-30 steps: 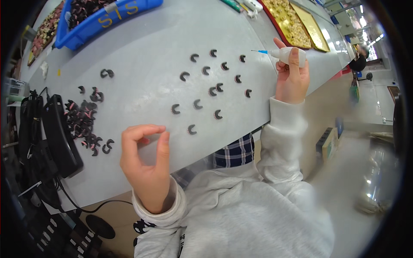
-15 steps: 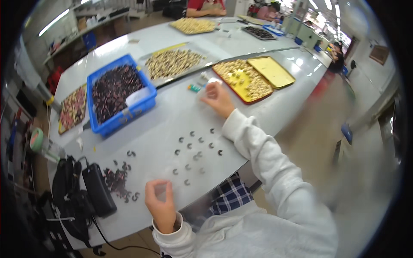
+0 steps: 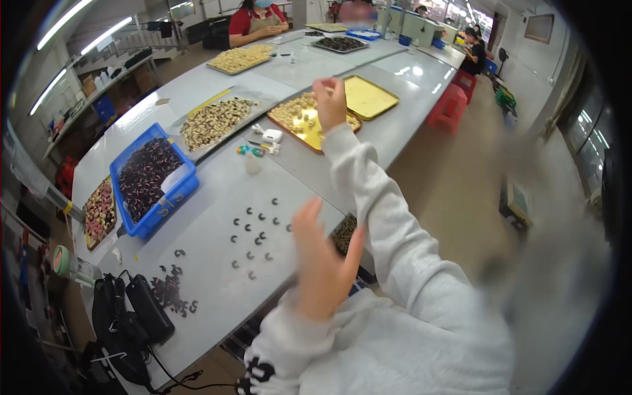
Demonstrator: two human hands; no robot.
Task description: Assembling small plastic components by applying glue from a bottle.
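My right hand [image 3: 331, 104] is raised in front of the tray of pale pieces [image 3: 311, 139], its fingers curled together. Whatever they may hold is hidden. My left hand [image 3: 319, 266] is up at the table's near edge, smeared by motion, with the thumb well apart from the fingers and nothing seen in it. Beyond it, small dark C-shaped pieces [image 3: 261, 236] lie spaced out on the grey table [image 3: 217, 289]. A loose heap of dark pieces [image 3: 170, 289] lies farther left.
A blue bin [image 3: 191, 184] full of dark pieces stands left. Behind are a tray of mottled pieces [image 3: 214, 125] and a yellow tray [image 3: 372, 99]. A white case [image 3: 272, 135] lies mid-table. A black pouch [image 3: 108, 316] and black box [image 3: 150, 306] sit near left. A person [image 3: 253, 26] sits opposite.
My right hand has risen from beside the small teal object to in front of the trays. My left hand has lifted and moved right, its curled fingers opening. The whole view has shifted.
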